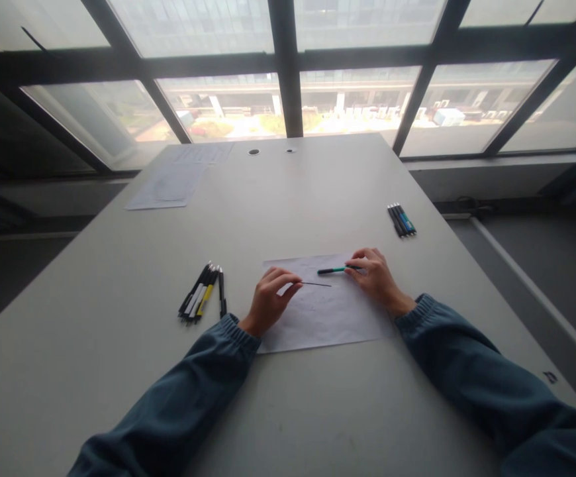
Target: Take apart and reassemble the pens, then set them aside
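My left hand (273, 298) pinches one end of a thin dark pen refill (316, 284) between thumb and fingertips, its other end pointing right. My right hand (375, 278) is closed on a green and black pen (332, 270), which points left just beyond the refill. Both hands are over a white sheet of paper (325, 328) with faint marks on it. Whether the pen touches the paper, I cannot tell.
Left of the paper lie several black, white and yellow pens (199, 291), with one black pen (222, 291) beside them. Several black and blue pens (401, 220) are at the right. More papers (169, 182) rest at the far left of the white table (288, 212), before the windows.
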The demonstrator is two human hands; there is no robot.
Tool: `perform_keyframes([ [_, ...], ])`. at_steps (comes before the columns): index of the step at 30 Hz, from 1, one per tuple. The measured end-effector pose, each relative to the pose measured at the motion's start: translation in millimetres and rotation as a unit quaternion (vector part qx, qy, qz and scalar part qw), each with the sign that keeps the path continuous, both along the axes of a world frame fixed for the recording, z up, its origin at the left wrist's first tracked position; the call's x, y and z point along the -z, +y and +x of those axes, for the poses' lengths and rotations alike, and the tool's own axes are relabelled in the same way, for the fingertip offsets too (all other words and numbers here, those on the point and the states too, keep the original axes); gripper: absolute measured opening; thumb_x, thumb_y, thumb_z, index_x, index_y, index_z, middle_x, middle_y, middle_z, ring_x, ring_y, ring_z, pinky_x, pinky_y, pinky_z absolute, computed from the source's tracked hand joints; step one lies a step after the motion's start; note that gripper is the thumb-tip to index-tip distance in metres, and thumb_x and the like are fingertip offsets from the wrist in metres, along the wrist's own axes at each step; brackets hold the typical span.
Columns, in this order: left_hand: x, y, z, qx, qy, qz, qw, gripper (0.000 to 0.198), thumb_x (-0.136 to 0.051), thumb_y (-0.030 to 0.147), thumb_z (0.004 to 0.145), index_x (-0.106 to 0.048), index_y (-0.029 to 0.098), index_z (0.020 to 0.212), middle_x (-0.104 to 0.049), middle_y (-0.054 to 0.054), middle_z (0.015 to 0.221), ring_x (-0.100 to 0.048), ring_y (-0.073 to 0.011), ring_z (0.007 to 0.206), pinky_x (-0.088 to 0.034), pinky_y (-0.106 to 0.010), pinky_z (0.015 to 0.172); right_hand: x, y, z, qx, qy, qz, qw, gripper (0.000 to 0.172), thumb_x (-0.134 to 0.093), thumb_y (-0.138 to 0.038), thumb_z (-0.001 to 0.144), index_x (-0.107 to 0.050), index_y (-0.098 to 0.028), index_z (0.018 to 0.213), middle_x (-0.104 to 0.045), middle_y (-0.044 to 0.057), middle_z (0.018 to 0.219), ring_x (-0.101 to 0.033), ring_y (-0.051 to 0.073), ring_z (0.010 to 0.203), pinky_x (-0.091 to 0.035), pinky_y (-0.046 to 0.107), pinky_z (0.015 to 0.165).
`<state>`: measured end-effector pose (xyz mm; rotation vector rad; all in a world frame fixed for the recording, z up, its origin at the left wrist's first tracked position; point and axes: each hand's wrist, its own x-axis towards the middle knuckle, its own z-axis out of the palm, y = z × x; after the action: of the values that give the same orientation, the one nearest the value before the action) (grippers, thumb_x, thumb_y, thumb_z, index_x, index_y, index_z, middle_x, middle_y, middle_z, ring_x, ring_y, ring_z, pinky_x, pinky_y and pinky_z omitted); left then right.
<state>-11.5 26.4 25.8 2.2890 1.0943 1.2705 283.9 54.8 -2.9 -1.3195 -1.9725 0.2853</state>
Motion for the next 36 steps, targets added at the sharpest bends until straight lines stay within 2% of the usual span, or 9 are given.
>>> perform_keyframes([
  [5, 2.0, 0, -1, 0.004, 0.017, -0.011, 1.000, 0.005, -0.068, 0.024, 0.091, -0.070, 0.019, 0.093, -0.070, -0.006, 0.087, -0.061, -0.0191, 0.087, -0.051, -0.034, 0.081, -1.9, -2, 0, -0.002, -0.029, -0.010, 1.000, 0.012, -0.073, -0.024, 0.086, -0.079, -0.026, 0.096, -0.067, 0.009, 0.109, -0.054, 0.030, 0.107, -0.045, 0.052, 0.096],
  [9, 0.4, -1, 0, 0.008, 0.018, -0.009, 1.000, 0.007, -0.067, 0.025, 0.092, -0.071, 0.019, 0.093, -0.070, -0.006, 0.087, -0.061, -0.0191, 0.085, -0.051, -0.034, 0.080, 1.2, -1, 1, -0.007, -0.033, -0.022, 0.999, 0.015, -0.071, -0.025, 0.088, -0.079, -0.025, 0.100, -0.068, 0.010, 0.110, -0.055, 0.029, 0.106, -0.047, 0.051, 0.096],
  [15, -0.4, 0, 0, 0.005, 0.019, -0.003, 1.000, 0.004, -0.068, 0.023, 0.091, -0.070, 0.019, 0.092, -0.069, -0.005, 0.086, -0.060, -0.0183, 0.085, -0.050, -0.033, 0.080, -4.1, -2, -2, -0.009, 0.034, 0.015, 0.999, 0.020, -0.065, -0.028, 0.093, -0.075, -0.022, 0.109, -0.069, 0.010, 0.104, -0.058, 0.027, 0.101, -0.049, 0.047, 0.093],
  [18, 0.2, 0, -1, -0.004, 0.022, -0.004, 1.000, 0.003, -0.068, 0.022, 0.091, -0.070, 0.019, 0.092, -0.069, -0.005, 0.086, -0.060, -0.0182, 0.085, -0.050, -0.033, 0.080, -12.6, -9, -6, -0.048, 0.103, 0.028, 0.993, 0.024, -0.052, -0.028, 0.100, -0.072, -0.021, 0.109, -0.069, 0.009, 0.097, -0.062, 0.023, 0.094, -0.051, 0.041, 0.087],
  [21, 0.9, 0, -2, -0.012, 0.025, -0.001, 1.000, 0.004, -0.068, 0.023, 0.091, -0.069, 0.019, 0.091, -0.069, -0.004, 0.085, -0.061, -0.0185, 0.085, -0.050, -0.033, 0.080, -18.7, -17, -10, -0.101, 0.132, 0.017, 0.986, 0.025, -0.048, -0.030, 0.103, -0.071, -0.020, 0.109, -0.069, 0.008, 0.095, -0.064, 0.022, 0.091, -0.051, 0.038, 0.083],
  [27, 2.3, 1, -1, -0.017, 0.028, 0.001, 0.999, 0.005, -0.070, 0.024, 0.090, -0.069, 0.020, 0.090, -0.069, -0.004, 0.085, -0.061, -0.0185, 0.085, -0.051, -0.033, 0.079, -19.1, -22, -16, -0.190, 0.111, 0.023, 0.975, 0.018, -0.060, -0.034, 0.098, -0.071, -0.019, 0.100, -0.068, 0.007, 0.085, -0.063, 0.019, 0.080, -0.051, 0.034, 0.076],
  [31, 1.1, 0, 0, -0.010, 0.029, 0.004, 1.000, 0.005, -0.072, 0.024, 0.089, -0.070, 0.020, 0.091, -0.069, -0.004, 0.085, -0.061, -0.0180, 0.084, -0.052, -0.033, 0.078, -15.5, -20, -16, -0.209, 0.092, 0.019, 0.973, 0.016, -0.065, -0.034, 0.094, -0.072, -0.020, 0.097, -0.068, 0.006, 0.081, -0.062, 0.017, 0.074, -0.052, 0.032, 0.072],
  [36, 0.8, 0, -1, -0.002, 0.031, 0.007, 0.999, 0.006, -0.073, 0.025, 0.088, -0.071, 0.020, 0.091, -0.070, -0.004, 0.085, -0.061, -0.0181, 0.084, -0.052, -0.033, 0.078, -13.7, -20, -16, -0.239, 0.081, 0.013, 0.967, 0.017, -0.067, -0.032, 0.093, -0.071, -0.019, 0.103, -0.067, 0.006, 0.084, -0.063, 0.016, 0.075, -0.052, 0.031, 0.072],
])
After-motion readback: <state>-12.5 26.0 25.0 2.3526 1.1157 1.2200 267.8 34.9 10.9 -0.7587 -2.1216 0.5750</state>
